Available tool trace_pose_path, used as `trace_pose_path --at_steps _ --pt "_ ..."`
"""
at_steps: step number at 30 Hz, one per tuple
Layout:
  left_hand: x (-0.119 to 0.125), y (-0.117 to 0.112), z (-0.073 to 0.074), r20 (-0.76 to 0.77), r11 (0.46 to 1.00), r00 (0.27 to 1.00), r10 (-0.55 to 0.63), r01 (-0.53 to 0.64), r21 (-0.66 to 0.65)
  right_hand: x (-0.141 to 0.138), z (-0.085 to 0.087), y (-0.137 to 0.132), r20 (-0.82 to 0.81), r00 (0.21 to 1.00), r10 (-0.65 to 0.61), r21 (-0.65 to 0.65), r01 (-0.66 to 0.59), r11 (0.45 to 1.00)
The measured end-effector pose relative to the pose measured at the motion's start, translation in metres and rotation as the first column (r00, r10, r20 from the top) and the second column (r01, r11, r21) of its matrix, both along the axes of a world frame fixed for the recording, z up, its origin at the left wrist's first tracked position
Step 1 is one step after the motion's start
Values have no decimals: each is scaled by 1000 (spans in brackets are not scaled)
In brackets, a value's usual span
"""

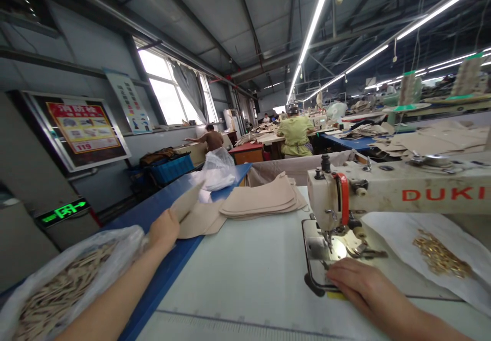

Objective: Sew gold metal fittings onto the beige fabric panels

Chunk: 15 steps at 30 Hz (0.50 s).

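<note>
My left hand (164, 228) is closed on the edge of a beige fabric piece (187, 201), which is lifted and tilted above other cut pieces (207, 218). A neat stack of beige fabric pieces (261, 198) lies to the right of them on the pale table. My right hand (364, 282) rests at the front of the sewing machine (368, 187), just before its lit needle plate (316, 251). Its fingers are pressed together, and whatever lies under the fingertips is too small to make out. Gold metal pieces (441, 254) lie on white paper beneath the machine arm.
A clear plastic bag (130, 239) full of small beige strips stands at the left. Another plastic bag (218, 169) lies on the blue surface (184, 254). A printed ruler (238, 326) runs along the table's near edge. Two people (297, 131) (213, 139) sit farther back.
</note>
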State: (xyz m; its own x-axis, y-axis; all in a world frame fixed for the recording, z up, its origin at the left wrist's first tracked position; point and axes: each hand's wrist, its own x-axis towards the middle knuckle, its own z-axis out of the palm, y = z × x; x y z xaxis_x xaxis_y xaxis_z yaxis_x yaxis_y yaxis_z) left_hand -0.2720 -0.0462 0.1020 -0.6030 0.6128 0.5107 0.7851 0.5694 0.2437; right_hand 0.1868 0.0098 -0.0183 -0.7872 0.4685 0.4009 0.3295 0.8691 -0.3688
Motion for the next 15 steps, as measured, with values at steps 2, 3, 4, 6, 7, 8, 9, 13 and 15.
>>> trace_pose_path --at_steps 2,3,4,6,7,8,9,13,15 --pt "14 -9 11 -63 988 995 79 -70 136 0 0 0 0 1000 1 2 -1 1000" --pt "23 -13 16 -100 984 993 65 -47 172 0 0 0 0 1000 -1 0 1 1000" --pt "32 -17 19 -140 983 990 24 2 186 0 0 -1 -2 1000 -4 -4 4 1000" --pt "56 -26 16 -207 979 973 -105 137 149 -1 1 -1 -4 1000 -8 -10 8 1000" --pt "71 -32 10 -231 971 954 -191 217 95 -1 1 -1 -2 1000 -12 -12 12 1000" --pt "88 -38 0 -246 954 927 -284 299 26 -1 2 -1 0 1000 -17 -14 17 1000" --pt "106 -45 -13 -251 923 890 -381 381 -51 -1 2 -1 0 1000 -22 -14 22 1000" --pt "189 -70 -81 -308 612 529 -791 705 -359 -4 6 -6 -2 999 -51 -31 51 998" --pt "228 -71 -112 -419 556 402 -814 750 -360 -9 12 -12 10 999 -40 -42 41 998"
